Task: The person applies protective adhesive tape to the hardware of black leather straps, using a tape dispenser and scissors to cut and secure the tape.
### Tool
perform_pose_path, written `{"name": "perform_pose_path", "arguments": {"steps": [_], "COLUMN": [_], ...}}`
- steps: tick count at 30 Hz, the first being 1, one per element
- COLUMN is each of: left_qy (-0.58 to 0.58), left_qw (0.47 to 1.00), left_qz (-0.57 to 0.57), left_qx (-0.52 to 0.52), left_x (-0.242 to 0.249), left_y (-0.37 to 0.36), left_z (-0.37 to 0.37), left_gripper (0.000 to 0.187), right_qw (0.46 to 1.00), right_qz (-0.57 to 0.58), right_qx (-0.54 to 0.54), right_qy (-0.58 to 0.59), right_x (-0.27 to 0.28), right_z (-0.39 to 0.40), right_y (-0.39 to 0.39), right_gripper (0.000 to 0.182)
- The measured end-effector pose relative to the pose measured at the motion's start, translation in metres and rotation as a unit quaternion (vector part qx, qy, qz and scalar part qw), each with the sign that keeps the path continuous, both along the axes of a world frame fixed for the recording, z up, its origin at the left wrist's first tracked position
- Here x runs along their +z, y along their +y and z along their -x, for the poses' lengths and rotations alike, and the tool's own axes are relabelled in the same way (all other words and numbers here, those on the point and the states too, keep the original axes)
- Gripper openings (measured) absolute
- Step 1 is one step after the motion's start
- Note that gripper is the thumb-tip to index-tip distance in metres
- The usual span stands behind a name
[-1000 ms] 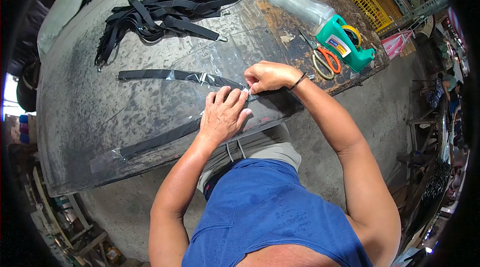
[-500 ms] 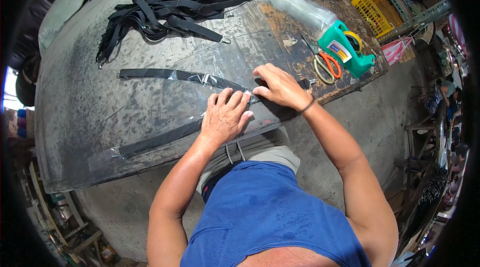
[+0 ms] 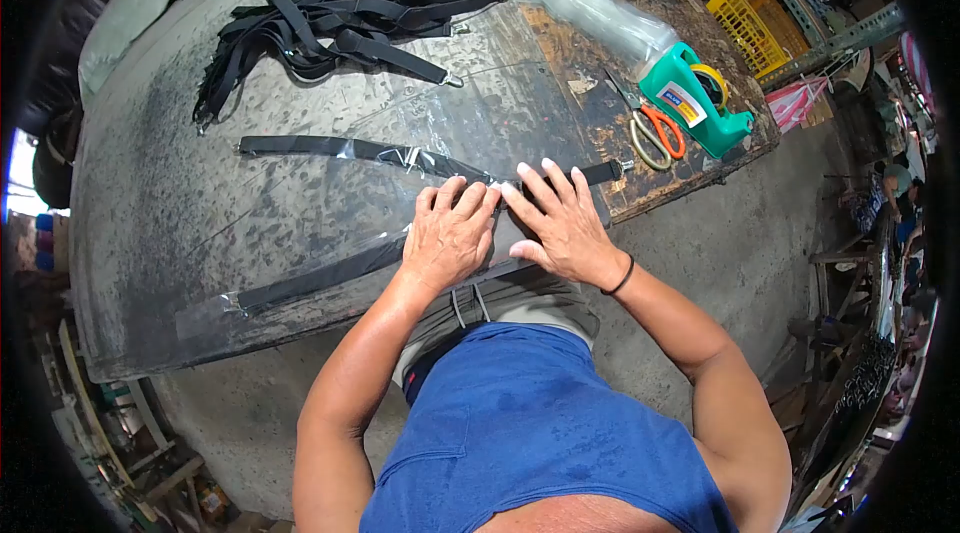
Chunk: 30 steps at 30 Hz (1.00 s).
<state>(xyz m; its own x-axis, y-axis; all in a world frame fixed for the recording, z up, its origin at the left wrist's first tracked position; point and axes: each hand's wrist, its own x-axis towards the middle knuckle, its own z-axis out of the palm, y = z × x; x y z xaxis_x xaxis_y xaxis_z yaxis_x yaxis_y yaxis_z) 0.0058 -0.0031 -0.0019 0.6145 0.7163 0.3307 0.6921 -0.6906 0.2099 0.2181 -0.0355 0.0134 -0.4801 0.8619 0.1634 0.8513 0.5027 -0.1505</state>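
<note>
Flat near the table's front edge lies my left hand (image 3: 448,233), fingers spread over the black strap (image 3: 330,271) that runs to the lower left. My right hand (image 3: 567,233) rests just beside it, fingers spread and pressing on the strap's right part, whose metal clip (image 3: 626,166) sticks out to the right. Clear plastic shows around the strap's left end. Another black strap (image 3: 300,145) in clear plastic stretches behind my hands, its right end close to my fingertips. What lies under both palms is hidden.
A pile of black straps (image 3: 350,18) with metal clips lies on the table (image 3: 130,233) at the back. Clear plastic sleeves (image 3: 590,11) lie at the back right, near a green tape dispenser (image 3: 685,103) and orange-handled scissors (image 3: 660,133). A yellow crate (image 3: 748,28) stands beyond.
My right hand has turned and come down flat, its fingers now spread beside my left hand. More of the strap's right end shows. My left hand has hardly moved.
</note>
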Motion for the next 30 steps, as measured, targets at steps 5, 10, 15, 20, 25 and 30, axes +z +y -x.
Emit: {"name": "perform_pose_path", "arguments": {"steps": [5, 10, 15, 20, 25, 30], "left_qy": [0.001, -0.009, -0.004, -0.008, -0.005, -0.009], "left_qw": [1.000, 1.000, 1.000, 1.000, 1.000, 1.000], "left_qz": [0.002, 0.010, 0.017, 0.016, 0.025, 0.030], "left_qx": [-0.008, 0.004, 0.000, 0.000, -0.005, -0.001], "left_x": [-0.002, -0.001, -0.002, -0.001, 0.000, 0.000], "left_y": [0.000, 0.000, 0.000, 0.000, -0.001, -0.001], "left_z": [0.000, -0.001, -0.001, 0.000, 0.000, 0.001], "left_gripper": [0.044, 0.046, 0.045, 0.045, 0.044, 0.045], "right_qw": [0.999, 0.982, 0.971, 0.979, 0.979, 0.958], "right_qz": [0.029, 0.049, 0.041, 0.075, 0.120, 0.091], "right_qx": [-0.010, -0.046, -0.086, -0.083, -0.048, -0.038], "right_qy": [-0.009, 0.175, 0.218, 0.171, 0.158, 0.268], "right_x": [0.000, -0.014, -0.020, -0.023, -0.023, -0.016], "right_z": [0.001, -0.005, 0.007, 0.012, 0.003, -0.009], "right_y": [-0.003, 0.022, 0.045, 0.060, 0.070, 0.061], "right_gripper": [0.061, 0.036, 0.019, 0.015, 0.013, 0.018]}}
